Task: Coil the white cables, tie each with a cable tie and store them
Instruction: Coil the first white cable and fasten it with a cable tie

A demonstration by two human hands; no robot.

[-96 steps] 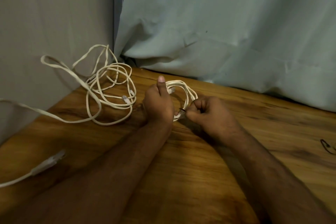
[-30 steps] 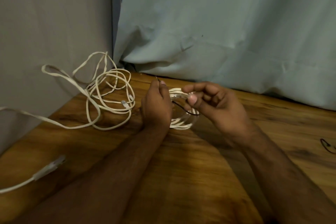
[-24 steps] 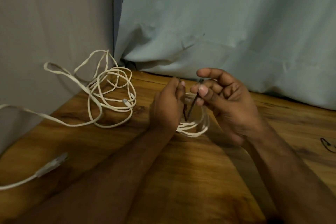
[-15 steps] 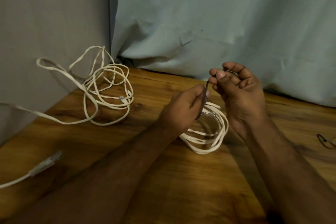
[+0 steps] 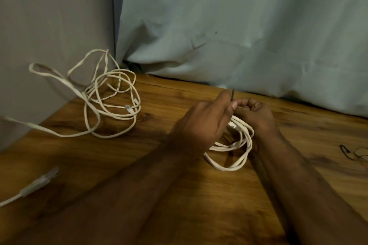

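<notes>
White coiled cable (image 5: 234,145) sits mid-frame on the wooden table (image 5: 139,165), your left hand (image 5: 201,123) pinching the dark cable tie (image 5: 232,94) and right hand (image 5: 256,117) curled at the loops; slack there lets the coil spring open, and the loose cable (image 5: 107,103) upper left waits.

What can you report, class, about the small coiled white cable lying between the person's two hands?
The coiled white cable is flat and pale cream, wound into several loose oval loops that lie on the wooden table. A clear plug shows at its far side. The left hand covers its left part, pinching a thin dark cable tie that sticks upward. The right hand, fingers curled, is at its far right edge. The loops look loosely gathered.
</notes>
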